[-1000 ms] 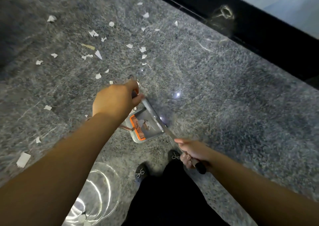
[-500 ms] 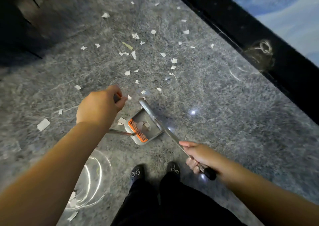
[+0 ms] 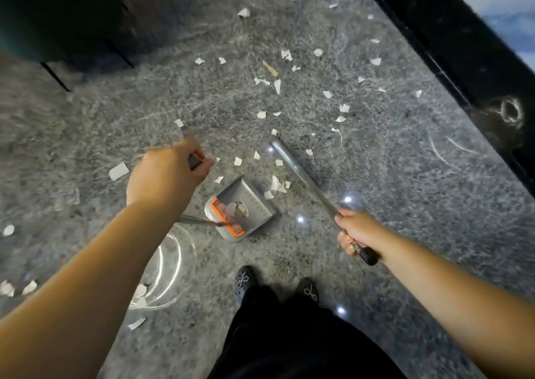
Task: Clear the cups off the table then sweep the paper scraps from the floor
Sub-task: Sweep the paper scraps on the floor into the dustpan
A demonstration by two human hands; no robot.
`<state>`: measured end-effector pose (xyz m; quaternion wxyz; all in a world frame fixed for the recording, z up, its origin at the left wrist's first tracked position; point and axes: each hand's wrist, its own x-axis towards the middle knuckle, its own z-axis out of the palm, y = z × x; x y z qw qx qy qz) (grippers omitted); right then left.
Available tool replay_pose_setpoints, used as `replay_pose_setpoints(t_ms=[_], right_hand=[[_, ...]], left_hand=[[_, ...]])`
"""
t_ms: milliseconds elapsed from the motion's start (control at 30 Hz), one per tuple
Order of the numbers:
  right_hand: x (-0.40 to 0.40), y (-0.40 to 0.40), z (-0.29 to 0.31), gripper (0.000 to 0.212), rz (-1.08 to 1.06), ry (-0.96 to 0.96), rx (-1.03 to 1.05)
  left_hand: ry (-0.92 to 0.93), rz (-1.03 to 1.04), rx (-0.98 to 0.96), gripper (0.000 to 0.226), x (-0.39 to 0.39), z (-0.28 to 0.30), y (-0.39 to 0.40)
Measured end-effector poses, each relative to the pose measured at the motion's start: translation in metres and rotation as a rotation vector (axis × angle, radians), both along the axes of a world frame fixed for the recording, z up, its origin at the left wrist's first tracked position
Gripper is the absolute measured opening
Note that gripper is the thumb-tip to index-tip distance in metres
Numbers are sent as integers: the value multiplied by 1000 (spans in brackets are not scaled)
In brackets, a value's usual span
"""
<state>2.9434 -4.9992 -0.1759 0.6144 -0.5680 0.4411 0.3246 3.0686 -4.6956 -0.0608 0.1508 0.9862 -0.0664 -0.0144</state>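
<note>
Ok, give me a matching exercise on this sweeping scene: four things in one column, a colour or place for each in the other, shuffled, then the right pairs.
Things:
1. Dustpan
2. Comb strip on the dustpan
3. Left hand
4. Right hand

Descriptions:
A. Orange
B. Closed around a silver pole with a black end
C. Grey, resting on the floor with a few scraps inside
D. Closed on a handle above the dustpan

Pairs: 1-C, 2-A, 3-D, 4-B
</note>
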Motion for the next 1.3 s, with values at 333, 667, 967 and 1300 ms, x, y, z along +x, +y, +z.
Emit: replay_pose_setpoints(t_ms=[333, 667, 967, 1300], right_hand=[[39, 34, -40, 41, 177, 137, 5], [13, 94, -21, 46, 183, 168, 232], [3, 108, 3, 42, 200, 126, 155], [39, 87, 0, 46, 141, 72, 48]], left_hand=[[72, 19, 105, 26, 45, -44, 7], [39, -16, 115, 28, 42, -45, 11], [58, 2, 53, 28, 33, -42, 33], [80, -3, 59, 24, 40, -20, 76]])
